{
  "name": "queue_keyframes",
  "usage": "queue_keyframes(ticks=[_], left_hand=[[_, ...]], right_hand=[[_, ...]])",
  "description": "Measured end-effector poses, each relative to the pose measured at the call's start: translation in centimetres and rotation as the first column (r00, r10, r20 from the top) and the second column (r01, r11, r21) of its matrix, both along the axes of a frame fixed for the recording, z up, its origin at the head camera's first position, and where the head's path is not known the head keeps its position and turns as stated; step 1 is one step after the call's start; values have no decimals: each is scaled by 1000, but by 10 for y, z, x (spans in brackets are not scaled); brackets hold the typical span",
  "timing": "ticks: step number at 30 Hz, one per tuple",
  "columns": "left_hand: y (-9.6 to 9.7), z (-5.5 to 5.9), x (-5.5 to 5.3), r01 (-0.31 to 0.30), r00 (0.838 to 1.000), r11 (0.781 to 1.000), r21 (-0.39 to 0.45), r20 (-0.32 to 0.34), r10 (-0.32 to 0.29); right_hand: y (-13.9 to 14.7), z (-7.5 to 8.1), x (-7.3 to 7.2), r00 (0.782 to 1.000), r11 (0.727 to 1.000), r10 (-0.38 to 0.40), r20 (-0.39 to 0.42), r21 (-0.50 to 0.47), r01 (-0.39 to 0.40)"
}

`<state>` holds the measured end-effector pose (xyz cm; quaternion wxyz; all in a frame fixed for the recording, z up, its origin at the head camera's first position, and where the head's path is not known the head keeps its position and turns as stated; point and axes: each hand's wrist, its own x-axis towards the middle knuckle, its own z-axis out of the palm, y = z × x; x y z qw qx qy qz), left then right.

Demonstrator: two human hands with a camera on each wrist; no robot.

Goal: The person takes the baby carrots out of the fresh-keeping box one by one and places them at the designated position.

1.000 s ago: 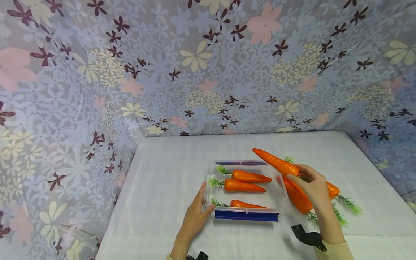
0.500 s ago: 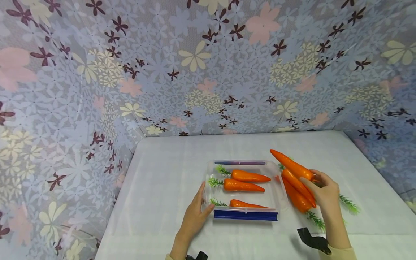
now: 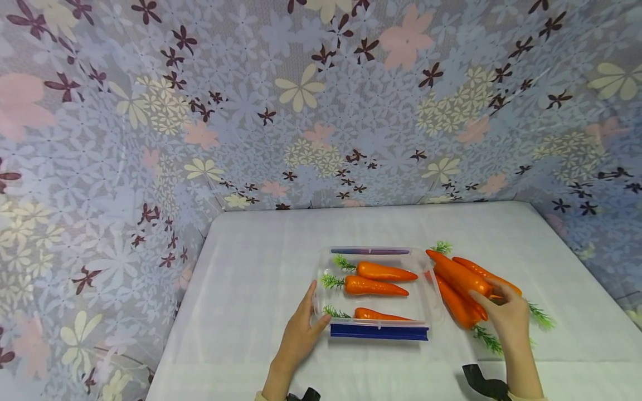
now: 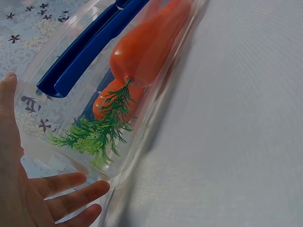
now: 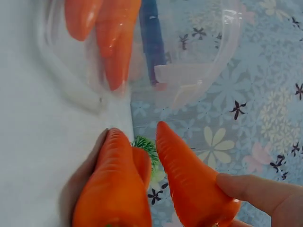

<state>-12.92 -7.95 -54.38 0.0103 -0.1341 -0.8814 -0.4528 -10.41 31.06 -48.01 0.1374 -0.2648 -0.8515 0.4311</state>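
Observation:
My right hand (image 3: 506, 312) pinches a toy carrot (image 3: 458, 272) by its thick end, low over a pile of carrots right of the box. The thumb (image 5: 241, 187) lies along that carrot's side in the right wrist view, and its tip points toward the box. Under and beside it are other carrots (image 3: 453, 306), partly covered. My left hand (image 3: 299, 328) rests against the left end of a clear plastic box (image 3: 423, 301), its fingers fairly straight at the corner (image 4: 78, 198). Inside the box lie three orange carrots (image 3: 373, 286) with green leafy tops toward the left hand.
Blue latches (image 3: 378, 332) run along the box's front and back sides. Leafy tops (image 3: 540, 316) stick out from the pile at the right. A white cloth (image 3: 251, 267) covers the table, and flowered fabric (image 3: 301, 139) rises behind and at both sides.
My right hand has moved right and down, away from the box, lowering the held carrot onto the pile area. The left hand and the box have stayed in place.

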Motion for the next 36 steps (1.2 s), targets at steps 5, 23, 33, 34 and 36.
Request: queue_keyframes(ticks=[5,23,33,34,36], left_hand=[[0,-1,1,1,1000,1000,1,3,-1],[2,-2,4,-10,1000,1000,6,1,10],[4,-6,5,-17,1000,1000,0,7,17],[4,-6,5,-19,1000,1000,0,8,19],[4,-7,6,-19,1000,1000,-1,2,19]], right_hand=[[11,-24,0,1000,997,9,-25,79,-7],[3,-21,12,999,986,51,10,156,-52],[5,-17,12,994,984,91,52,151,-98],[5,-16,12,994,984,91,55,146,-98],[4,-15,12,995,984,95,41,145,-100]])
